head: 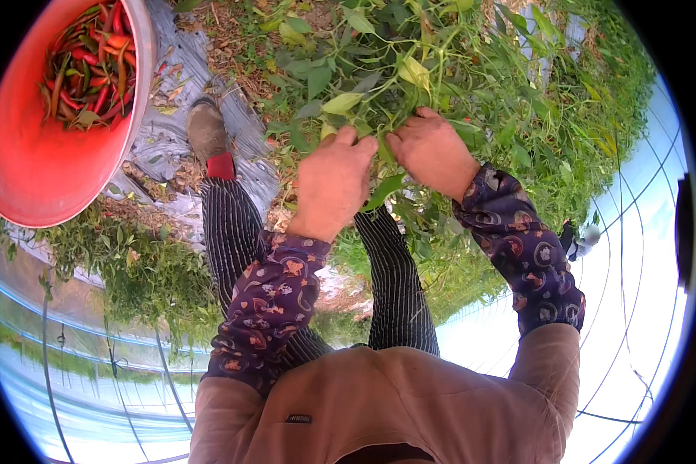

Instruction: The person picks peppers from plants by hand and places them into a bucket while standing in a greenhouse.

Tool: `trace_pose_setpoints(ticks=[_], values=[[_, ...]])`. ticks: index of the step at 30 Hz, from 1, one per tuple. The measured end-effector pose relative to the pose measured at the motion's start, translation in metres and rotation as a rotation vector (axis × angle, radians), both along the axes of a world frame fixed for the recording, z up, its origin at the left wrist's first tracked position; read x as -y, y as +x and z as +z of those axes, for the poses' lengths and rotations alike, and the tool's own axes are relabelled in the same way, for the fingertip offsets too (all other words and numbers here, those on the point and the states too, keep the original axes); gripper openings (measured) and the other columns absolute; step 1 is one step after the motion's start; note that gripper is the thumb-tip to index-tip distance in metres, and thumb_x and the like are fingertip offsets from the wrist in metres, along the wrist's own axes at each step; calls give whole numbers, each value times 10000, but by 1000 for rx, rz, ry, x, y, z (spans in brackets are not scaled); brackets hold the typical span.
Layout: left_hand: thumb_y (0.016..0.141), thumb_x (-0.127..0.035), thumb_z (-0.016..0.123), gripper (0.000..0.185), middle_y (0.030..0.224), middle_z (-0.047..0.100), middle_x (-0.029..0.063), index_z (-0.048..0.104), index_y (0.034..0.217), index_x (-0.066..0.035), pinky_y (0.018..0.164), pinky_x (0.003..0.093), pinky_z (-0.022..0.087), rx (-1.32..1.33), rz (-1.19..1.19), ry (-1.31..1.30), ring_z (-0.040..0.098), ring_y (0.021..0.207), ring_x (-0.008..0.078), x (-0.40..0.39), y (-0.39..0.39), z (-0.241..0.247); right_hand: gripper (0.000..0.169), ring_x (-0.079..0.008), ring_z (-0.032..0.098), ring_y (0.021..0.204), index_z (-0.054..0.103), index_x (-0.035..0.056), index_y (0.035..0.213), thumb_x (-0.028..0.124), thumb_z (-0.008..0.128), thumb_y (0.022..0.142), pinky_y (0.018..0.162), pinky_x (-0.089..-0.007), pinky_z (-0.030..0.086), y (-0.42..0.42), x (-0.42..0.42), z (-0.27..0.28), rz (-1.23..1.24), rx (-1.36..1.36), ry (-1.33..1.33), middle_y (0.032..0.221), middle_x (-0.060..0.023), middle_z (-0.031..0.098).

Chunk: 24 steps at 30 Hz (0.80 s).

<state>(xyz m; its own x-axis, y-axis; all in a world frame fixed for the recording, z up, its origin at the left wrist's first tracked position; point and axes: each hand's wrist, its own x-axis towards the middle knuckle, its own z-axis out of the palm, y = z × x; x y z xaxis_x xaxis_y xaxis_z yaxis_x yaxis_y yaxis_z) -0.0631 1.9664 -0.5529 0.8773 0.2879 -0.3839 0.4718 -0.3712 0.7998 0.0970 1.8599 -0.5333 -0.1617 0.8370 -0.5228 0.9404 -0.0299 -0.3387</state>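
Observation:
Both my hands reach into a leafy pepper plant (pixel 348 104) in front of me. My left hand (pixel 333 180) is curled at its near side, thumb and forefinger close to a pale yellow-green leaf. Just to its right, my right hand (pixel 435 151) bends over the stems, touching the foliage. Leaves and the hands themselves hide the fingertips, so what they grip is not visible. At the upper left, a red plastic bucket (pixel 52 168) holds many chili peppers (pixel 95 69), mostly red with some brown, orange and green ones.
Grey plastic mulch film (pixel 168 110) with dry leaves covers the ground by my shoe (pixel 207 127). Dense plants (pixel 557 133) continue on the right. More pepper plants (pixel 145 267) grow at the lower left. Greenhouse hoops and film surround the rows. Another person (pixel 580 240) is far off at right.

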Motion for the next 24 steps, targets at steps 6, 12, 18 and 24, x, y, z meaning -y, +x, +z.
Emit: trace_pose_setpoints(ticks=[6,12,18,24], values=[[762,-84,576,169,798,551,125,555,926,-115,593,429,488,-56,110,-35,603,704,328,-1,-11,1,95,-282,631,647,579,55,786,112,584,711,583,-381,499,-15,-17,-18,-195,-27,-59,657,-94,607],[748,-83,610,161,798,555,121,534,890,-88,590,444,465,-48,167,-66,596,712,344,-11,-18,0,128,-390,615,778,590,33,819,96,622,712,653,-472,482,-29,-42,-49,-364,-42,-264,753,-186,626],[740,-83,619,146,764,545,111,539,861,-93,588,435,470,26,172,-50,593,704,339,-21,-21,-2,173,-389,631,809,642,18,853,100,643,700,684,-459,511,-24,-36,-71,-547,-136,-380,789,-210,635],[806,-61,654,175,897,643,67,599,972,-52,663,309,496,-78,547,-482,623,734,189,-43,-24,1,328,-389,623,855,591,-10,1036,-16,544,712,744,-465,506,-4,-73,-65,-435,-134,-172,877,-221,636]])
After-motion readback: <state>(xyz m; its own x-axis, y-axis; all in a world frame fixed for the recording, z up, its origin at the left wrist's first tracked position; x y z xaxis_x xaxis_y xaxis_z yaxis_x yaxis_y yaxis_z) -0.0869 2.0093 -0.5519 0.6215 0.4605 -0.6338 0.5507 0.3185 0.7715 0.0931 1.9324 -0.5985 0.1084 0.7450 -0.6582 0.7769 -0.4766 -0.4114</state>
